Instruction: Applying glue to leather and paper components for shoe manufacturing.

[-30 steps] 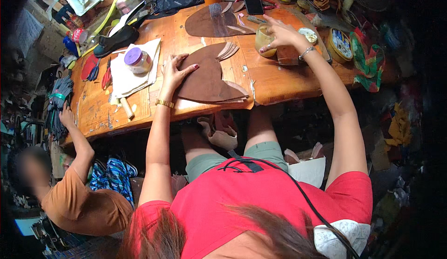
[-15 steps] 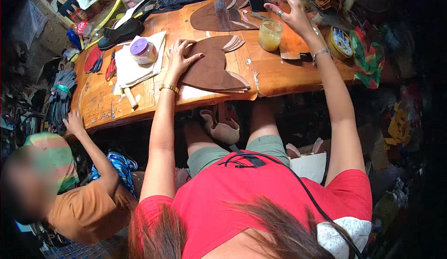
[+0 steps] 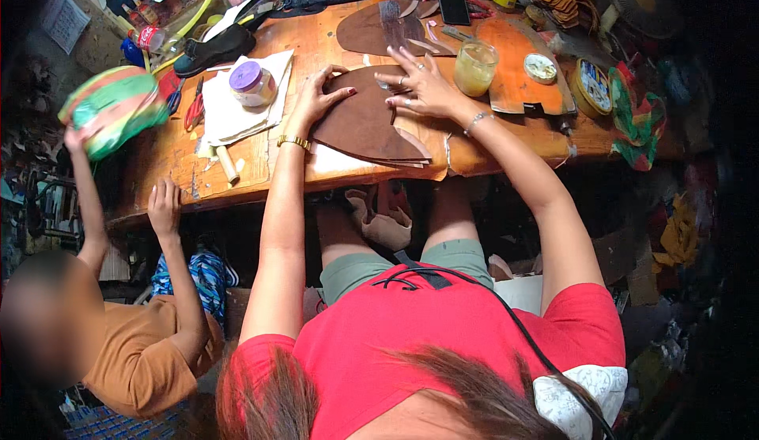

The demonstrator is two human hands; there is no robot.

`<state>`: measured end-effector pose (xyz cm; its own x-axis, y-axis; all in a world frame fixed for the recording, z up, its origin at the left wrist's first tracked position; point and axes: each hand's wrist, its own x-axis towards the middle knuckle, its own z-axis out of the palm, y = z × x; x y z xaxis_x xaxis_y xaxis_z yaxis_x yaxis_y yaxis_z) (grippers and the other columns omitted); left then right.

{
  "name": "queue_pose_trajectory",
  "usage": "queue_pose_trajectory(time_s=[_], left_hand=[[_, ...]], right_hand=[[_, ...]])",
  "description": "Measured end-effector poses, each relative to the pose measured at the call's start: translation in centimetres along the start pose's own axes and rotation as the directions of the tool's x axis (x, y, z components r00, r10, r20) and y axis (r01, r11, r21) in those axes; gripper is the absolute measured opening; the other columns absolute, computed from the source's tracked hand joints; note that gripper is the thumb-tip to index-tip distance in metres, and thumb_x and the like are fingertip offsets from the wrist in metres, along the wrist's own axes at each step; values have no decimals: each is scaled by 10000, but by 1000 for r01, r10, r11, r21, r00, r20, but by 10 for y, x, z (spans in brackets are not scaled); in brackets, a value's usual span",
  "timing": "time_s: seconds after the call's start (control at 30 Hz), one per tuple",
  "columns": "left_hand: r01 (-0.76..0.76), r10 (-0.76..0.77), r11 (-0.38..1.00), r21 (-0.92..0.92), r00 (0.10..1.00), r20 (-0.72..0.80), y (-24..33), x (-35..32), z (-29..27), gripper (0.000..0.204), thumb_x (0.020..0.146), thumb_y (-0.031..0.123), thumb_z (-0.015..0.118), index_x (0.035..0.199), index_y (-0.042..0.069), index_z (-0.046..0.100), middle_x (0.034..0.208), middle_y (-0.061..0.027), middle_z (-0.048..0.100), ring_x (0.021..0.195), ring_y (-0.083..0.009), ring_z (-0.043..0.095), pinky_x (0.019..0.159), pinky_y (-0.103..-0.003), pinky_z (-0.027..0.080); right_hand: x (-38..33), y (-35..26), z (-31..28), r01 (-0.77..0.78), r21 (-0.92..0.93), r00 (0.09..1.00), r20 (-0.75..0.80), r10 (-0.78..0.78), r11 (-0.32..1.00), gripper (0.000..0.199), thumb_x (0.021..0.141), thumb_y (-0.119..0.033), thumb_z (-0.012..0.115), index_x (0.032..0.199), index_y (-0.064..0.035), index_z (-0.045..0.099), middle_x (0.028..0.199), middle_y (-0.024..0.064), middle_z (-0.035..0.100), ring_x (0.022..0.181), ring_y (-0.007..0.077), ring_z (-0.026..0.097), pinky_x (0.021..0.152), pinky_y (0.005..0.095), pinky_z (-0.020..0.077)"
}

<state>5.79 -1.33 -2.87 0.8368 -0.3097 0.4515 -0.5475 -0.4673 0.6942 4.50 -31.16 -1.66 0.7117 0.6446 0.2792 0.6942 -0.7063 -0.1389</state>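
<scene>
A stack of dark brown cut leather pieces (image 3: pixel 356 112) lies on the wooden table in front of me, its near corner fanned into several layers. My left hand (image 3: pixel 322 98) is curved round the stack's left edge, with its thumb across the top. Over the stack's right edge my right hand (image 3: pixel 423 88) is spread with fingers apart, holding nothing I can see. Just right of that hand stands a glass jar (image 3: pixel 476 68) of cloudy yellowish stuff. Another brown leather piece (image 3: pixel 368 33), with a dark shiny patch, lies beyond the stack.
Left of the stack, a purple-lidded jar (image 3: pixel 253 84) sits on pale sheets (image 3: pixel 217 116). Red-handled pliers (image 3: pixel 194 108) and a dark shoe (image 3: pixel 213 51) lie farther left. A phone (image 3: pixel 451 1) is at the back. A person (image 3: pixel 150 353) at left raises a striped green-orange bundle (image 3: pixel 115 112).
My right hand has come down and left from above the glass jar to the stack. My left hand stays put. The person at left has lifted the striped bundle off their head toward the table.
</scene>
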Motion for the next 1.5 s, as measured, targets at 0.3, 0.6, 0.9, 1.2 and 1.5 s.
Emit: queue_pose_trajectory(time_s=[0.3, 0.6, 0.9, 1.2, 1.5], left_hand=[[141, -140, 989, -42, 990, 32, -3, -3, 3, 395, 859, 228, 857, 1191, 67, 714, 1040, -91, 728, 968, -162, 658, 853, -314, 533], [109, -109, 994, 4, 993, -39, -12, -3, 7, 462, 800, 317, 894, 1135, 48, 724, 943, -142, 751, 875, -212, 717, 774, -355, 563], [107, -85, 982, 158, 987, -137, 3, -5, 5, 442, 782, 330, 908, 1057, 29, 739, 897, -135, 745, 831, -203, 708, 744, -350, 552], [-112, 204, 890, 441, 964, -168, 26, -11, 2, 378, 780, 332, 865, 1011, 61, 735, 965, -87, 714, 926, -284, 670, 841, -408, 487], [-22, -1, 976, -215, 994, -108, 16, 5, -9, 103, 1010, 51, 647, 1101, 3, 647, 978, -34, 674, 983, -107, 634, 899, -264, 502]], right_hand=[[30, 27, 10, 128, -322, 979, -111, -172, 938, 824, 898, -818, 439, 1567, -338, 454, 1733, 131, 119, 1595, 321, 129, 1223, 695, 38], [-12, -15, -9, 299, -185, 954, 33, -298, 936, 799, 904, -792, 442, 1581, -368, 417, 1739, 138, 88, 1606, 317, 95, 1232, 652, -57], [-59, -65, -20, 365, -89, 930, 73, -359, 927, 798, 889, -794, 469, 1577, -394, 418, 1741, 120, 107, 1602, 334, 112, 1195, 709, -4], [-81, -88, -18, 314, 41, 948, -58, -312, 948, 728, 901, -764, 518, 1524, -389, 503, 1723, 152, 163, 1585, 374, 150, 1194, 728, -7], [-91, -65, -18, 128, 700, 992, -104, -76, 703, 728, 1039, -675, 280, 967, -225, 847, 1667, 114, 362, 1579, 336, 203, 1211, 678, 54]])
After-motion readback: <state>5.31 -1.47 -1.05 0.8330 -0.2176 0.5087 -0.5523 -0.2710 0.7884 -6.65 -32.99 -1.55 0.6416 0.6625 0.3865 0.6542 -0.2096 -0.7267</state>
